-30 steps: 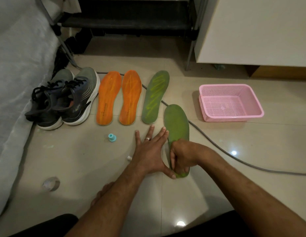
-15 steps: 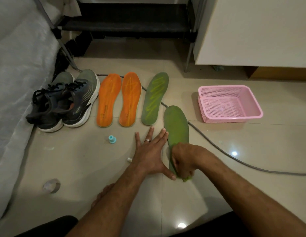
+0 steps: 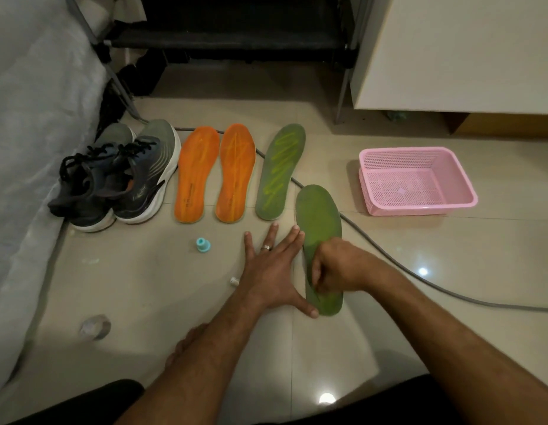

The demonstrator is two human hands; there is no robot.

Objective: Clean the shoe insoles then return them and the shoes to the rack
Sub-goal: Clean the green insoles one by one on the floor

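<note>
A plain green insole (image 3: pixel 318 216) lies on the tiled floor in front of me. My right hand (image 3: pixel 337 265) rests on its heel half with the fingers curled tight; anything inside them is hidden. My left hand (image 3: pixel 269 271) lies flat on the floor just left of it, fingers spread, with the thumb tip against the insole's heel edge. Further back lie a second green insole (image 3: pixel 280 170) with yellow-green streaks and two orange insoles (image 3: pixel 196 176) (image 3: pixel 236 171). A pair of grey sneakers (image 3: pixel 138 176) stands at the left of the row.
A pink mesh basket (image 3: pixel 420 207) sits to the right. A grey cable (image 3: pixel 389 256) runs across the floor under the insoles. A teal cap (image 3: pixel 202 244), a small white piece (image 3: pixel 234 281) and a tape roll (image 3: pixel 95 326) lie nearby. A dark rack (image 3: pixel 236 41) stands behind, grey cloth at left.
My right hand has shifted a little up the green insole from its heel end towards the middle. The left hand has stayed flat on the floor.
</note>
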